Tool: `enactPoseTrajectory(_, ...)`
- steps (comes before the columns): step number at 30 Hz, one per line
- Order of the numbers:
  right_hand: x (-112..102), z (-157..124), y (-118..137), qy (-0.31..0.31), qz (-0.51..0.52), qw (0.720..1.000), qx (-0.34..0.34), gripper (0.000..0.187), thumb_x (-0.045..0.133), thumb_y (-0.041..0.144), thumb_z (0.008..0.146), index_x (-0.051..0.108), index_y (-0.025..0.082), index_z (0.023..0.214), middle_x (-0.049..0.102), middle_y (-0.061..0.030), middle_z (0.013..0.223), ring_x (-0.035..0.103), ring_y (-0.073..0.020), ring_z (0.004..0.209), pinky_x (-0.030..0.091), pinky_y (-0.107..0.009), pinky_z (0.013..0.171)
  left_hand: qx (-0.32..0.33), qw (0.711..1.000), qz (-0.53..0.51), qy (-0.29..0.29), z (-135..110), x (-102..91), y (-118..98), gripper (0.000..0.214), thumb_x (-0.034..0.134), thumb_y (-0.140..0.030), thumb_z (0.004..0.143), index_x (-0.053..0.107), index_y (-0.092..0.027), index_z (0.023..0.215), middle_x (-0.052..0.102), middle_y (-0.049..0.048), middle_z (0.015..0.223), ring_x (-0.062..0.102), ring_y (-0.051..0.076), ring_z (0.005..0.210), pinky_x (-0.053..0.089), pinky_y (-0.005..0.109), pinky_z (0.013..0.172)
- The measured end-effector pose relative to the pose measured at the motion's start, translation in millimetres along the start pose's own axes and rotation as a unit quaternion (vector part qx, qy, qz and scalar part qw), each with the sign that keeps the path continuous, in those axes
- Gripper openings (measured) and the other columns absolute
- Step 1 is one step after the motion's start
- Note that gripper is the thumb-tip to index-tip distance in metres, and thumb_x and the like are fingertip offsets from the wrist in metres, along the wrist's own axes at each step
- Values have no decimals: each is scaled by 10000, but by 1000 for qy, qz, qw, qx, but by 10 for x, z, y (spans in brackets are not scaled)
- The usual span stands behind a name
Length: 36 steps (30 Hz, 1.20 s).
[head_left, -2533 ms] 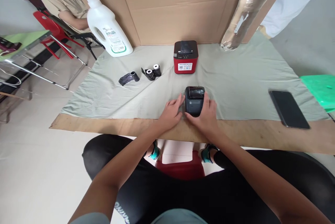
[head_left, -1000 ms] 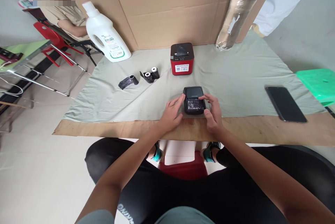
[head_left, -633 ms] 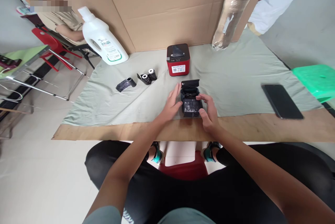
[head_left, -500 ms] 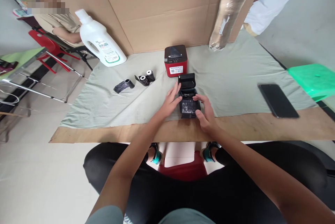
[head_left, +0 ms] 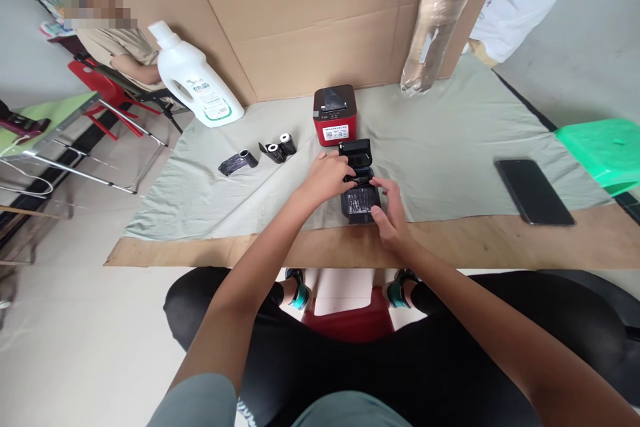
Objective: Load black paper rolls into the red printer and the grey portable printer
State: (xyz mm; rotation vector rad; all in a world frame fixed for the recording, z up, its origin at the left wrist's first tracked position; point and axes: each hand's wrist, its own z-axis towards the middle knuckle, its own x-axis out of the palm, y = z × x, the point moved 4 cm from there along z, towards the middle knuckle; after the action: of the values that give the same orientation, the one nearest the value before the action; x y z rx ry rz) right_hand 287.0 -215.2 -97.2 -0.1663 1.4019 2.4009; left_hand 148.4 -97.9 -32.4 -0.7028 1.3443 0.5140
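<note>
A small black printer (head_left: 353,195) stands on the cloth near the table's front edge, its lid (head_left: 356,152) raised at the back. Dark crinkled, shiny material (head_left: 362,200) lies over its front, and a dark roll appears to sit in the opening. My left hand (head_left: 327,174) reaches over the left side, bent fingers closed at the opening; the fingertips are partly hidden. Along the right side, my right hand (head_left: 393,214) grips the printer with thumb low and fingers higher up. Behind it stands a red and black box-shaped printer (head_left: 336,115).
Several black-wrapped paper rolls (head_left: 280,147) lie to the left, one with its wrap trailing. A white jug (head_left: 200,80) and a clear bottle (head_left: 435,27) stand by the cardboard partition (head_left: 310,20). A phone (head_left: 535,191) lies right, near a green stool (head_left: 600,154). Two people are beyond.
My left hand has moved from the printer's left side up and over its opening, fingers now bent inward. My right hand stays on the right side. The view has shifted slightly.
</note>
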Motion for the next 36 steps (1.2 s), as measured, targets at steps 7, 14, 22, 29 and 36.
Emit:
enactPoseTrajectory(7,-10,10,6,-18,3,1000,23,469,462,504,1030,477,273,1438,542,-138,1428,501,-332,1353,359,-586,1167,-29,986,125,106,315,-90,-242,149,749,-174,811,809,-109,931,778,163,926,730,332,981,500,409,874)
enactPoseTrajectory(14,-79,28,7,-69,28,997,17,454,445,517,1028,517,258,1394,567,-130,1362,541,-315,1291,422,-538,1104,-36,996,-59,-59,-326,-562,-67,235,790,-263,822,702,-199,1031,729,67,1145,697,244,994,509,314,778)
enactPoseTrajectory(22,107,34,504,127,-17,990,-61,229,624,399,969,665,283,1162,728,-38,926,659,-263,879,509,-458,843,-40,943,-323,-66,-1381,-123,-130,199,706,-390,951,594,-253,1042,692,8,1034,661,170,884,524,265,722)
enactPoseTrajectory(29,299,160,703,165,18,985,-44,200,654,248,940,675,275,1137,706,-23,932,652,-199,790,542,-370,727,-33,932,-342,-116,-1406,-61,-11,322,701,-457,965,638,-258,1210,714,46,1154,687,204,1018,551,311,876)
enactPoseTrajectory(36,344,188,625,189,62,978,55,232,645,382,995,663,277,1201,725,-53,1063,704,-231,913,580,-376,726,-32,912,-367,-178,-1439,-64,28,342,710,-465,953,682,-246,1214,738,51,1118,677,190,950,534,296,777)
